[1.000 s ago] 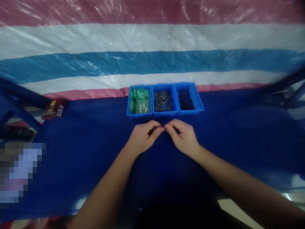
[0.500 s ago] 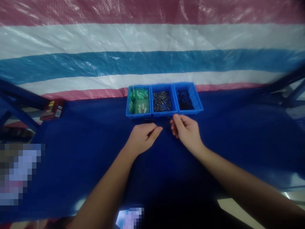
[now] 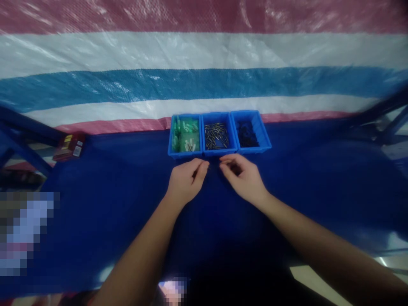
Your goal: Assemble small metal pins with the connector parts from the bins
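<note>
My left hand (image 3: 185,179) is closed in a pinch just in front of the left and middle bins. A tiny dark bit shows at its fingertips, too small to name. My right hand (image 3: 245,174) faces it across a narrow gap, thumb and fingers curled towards each other; whatever lies in them is hidden. Behind the hands stand a left blue bin (image 3: 169,148) with small pale pieces (image 3: 190,145) on green plastic, a middle blue bin (image 3: 219,151) of thin brass-and-dark pins (image 3: 216,134), and a right blue bin (image 3: 263,131) of small dark parts (image 3: 246,135).
The bins stand in a row on a dark blue table (image 3: 121,191). A red box (image 3: 69,146) lies at the far left near a blue frame post (image 3: 28,140). A striped plastic sheet (image 3: 204,51) hangs behind the table.
My left hand has shifted slightly left and up. My right hand has turned, its fingertips now pointing left towards the other hand. The thin dark items by both hands show less now.
</note>
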Action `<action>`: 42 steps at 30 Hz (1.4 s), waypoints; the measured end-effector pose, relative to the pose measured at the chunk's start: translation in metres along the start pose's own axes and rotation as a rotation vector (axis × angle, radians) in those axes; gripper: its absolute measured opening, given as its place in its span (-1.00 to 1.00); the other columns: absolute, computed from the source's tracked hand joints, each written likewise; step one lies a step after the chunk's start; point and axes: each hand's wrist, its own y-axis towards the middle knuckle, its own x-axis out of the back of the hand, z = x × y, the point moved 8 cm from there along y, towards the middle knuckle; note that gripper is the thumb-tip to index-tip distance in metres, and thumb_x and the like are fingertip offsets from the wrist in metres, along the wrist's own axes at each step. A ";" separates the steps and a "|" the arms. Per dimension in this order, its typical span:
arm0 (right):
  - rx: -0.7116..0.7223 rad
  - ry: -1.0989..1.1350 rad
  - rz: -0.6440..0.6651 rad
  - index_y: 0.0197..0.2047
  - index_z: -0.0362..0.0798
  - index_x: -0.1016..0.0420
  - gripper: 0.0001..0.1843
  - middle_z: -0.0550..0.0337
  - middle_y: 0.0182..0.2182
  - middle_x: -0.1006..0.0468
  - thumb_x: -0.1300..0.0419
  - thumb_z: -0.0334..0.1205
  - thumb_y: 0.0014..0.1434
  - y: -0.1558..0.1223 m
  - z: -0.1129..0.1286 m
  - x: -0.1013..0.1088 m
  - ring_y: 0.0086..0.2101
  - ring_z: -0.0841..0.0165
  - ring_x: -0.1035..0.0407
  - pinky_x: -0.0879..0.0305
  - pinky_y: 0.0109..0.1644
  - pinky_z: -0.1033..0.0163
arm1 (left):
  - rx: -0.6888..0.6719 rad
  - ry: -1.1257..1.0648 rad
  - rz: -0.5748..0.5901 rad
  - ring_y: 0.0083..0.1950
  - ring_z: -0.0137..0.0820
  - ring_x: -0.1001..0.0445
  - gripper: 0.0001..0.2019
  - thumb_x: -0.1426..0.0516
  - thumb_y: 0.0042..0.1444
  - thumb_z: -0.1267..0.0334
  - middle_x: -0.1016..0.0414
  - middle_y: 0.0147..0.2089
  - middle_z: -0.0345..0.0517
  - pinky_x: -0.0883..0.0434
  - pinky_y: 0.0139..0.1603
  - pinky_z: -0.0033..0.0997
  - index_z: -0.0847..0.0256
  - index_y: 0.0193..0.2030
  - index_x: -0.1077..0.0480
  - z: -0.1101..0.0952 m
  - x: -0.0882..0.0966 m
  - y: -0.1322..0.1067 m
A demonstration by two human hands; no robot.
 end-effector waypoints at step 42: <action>0.329 -0.441 0.279 -0.09 -0.02 -0.46 -0.79 0.05 -0.19 -0.58 -0.06 -0.45 0.33 -0.011 0.015 -0.024 -0.16 0.16 -0.37 -0.34 -0.04 0.03 | -0.023 0.033 0.083 -0.41 -0.48 -0.53 -0.85 -0.15 0.28 0.23 -0.57 -0.42 -0.24 -0.40 -0.33 -0.49 0.17 -0.11 -0.53 0.001 -0.014 -0.002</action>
